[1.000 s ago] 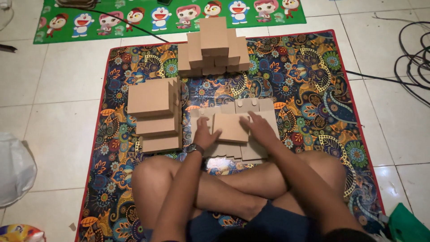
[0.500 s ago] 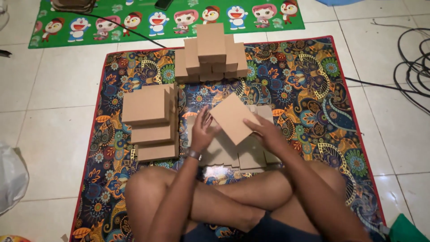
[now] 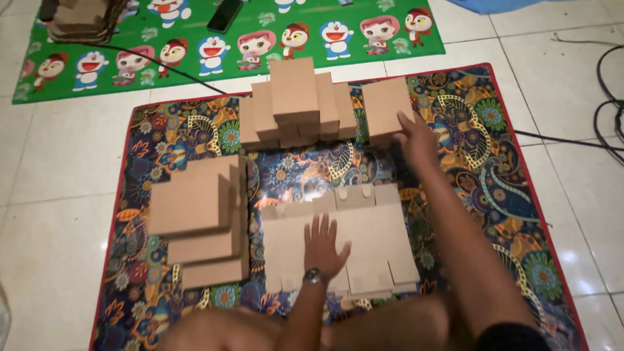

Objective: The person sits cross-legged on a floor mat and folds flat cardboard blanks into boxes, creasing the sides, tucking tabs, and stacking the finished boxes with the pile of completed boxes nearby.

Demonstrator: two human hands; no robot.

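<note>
A: Where does the person's right hand (image 3: 416, 140) sit?

B: It reaches to the far right of the patterned rug (image 3: 520, 195). The fingers lie open against the near edge of a folded brown box (image 3: 385, 117), touching it rather than clamped round it. That box stands just beside the pile of folded boxes (image 3: 294, 107) at the far middle of the rug, so the finished ones are grouped together out of the way of the working spot.

A: And the left hand (image 3: 323, 246)?

B: It rests flat, fingers spread apart, on the flat cardboard blanks (image 3: 338, 244) lying near the person's crossed legs. Pressing down like that appears to keep the thin sheets from sliding while the other arm stretches far. A watch (image 3: 312, 277) shows at that wrist.

A: What is on the left?

B: A stepped stack of flat cardboard pieces (image 3: 198, 221), larger ones on top, apart from the blanks and within reach of the left arm. It reads as a supply pile.

A: Anything beyond the rug?

B: A green cartoon mat (image 3: 273, 45) lies on the far side on the tiled floor (image 3: 58, 195), with a dark phone (image 3: 225, 14) on it and another heap of cardboard (image 3: 83, 18) at its far left corner. A black cable (image 3: 608, 91) curls on the tiles to the right.
</note>
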